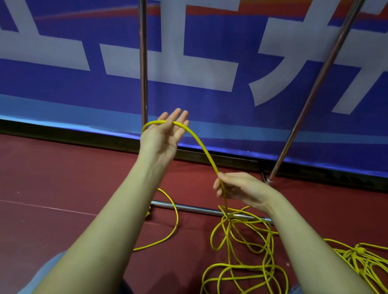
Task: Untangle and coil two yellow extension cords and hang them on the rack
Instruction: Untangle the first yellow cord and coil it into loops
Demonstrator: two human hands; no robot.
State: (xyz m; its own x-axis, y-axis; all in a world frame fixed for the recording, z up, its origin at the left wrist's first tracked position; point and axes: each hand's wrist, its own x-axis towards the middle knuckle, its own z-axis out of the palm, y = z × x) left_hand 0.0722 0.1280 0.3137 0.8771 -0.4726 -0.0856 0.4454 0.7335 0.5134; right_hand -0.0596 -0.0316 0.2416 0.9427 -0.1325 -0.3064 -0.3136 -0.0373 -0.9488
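I am at the beginning of the coiling step. My left hand (164,134) is raised with the palm up and the fingers (177,116) straight, not closed, and the yellow cord (202,145) lies over the palm like a first loop. From there the cord goes down to my right hand (238,189), which pinches it between thumb and fingertips. Below the right hand the same cord drops to the red floor (51,184), where a loose pile of loops (243,261) lies, partly over the low bar of the rack (198,209). One strand also curves away on the floor to the left, under my left arm.

At the far right of the floor there is a second bundle (367,259), denser, with what looks like a knot in it. I think this is the other cord, but I cannot tell if it is joined with the first pile.

Nothing hangs on the rack yet; I see only its two upright poles (144,54) in front of the blue banner (216,47).

For the next move, I believe the right hand must slide down the cord, pull up a new length and lay it over the left palm as the next loop. The left fingers should then close, otherwise the loop may slip off. The pile must feed freely; if a loop catches, I should stop and shake it loose first.
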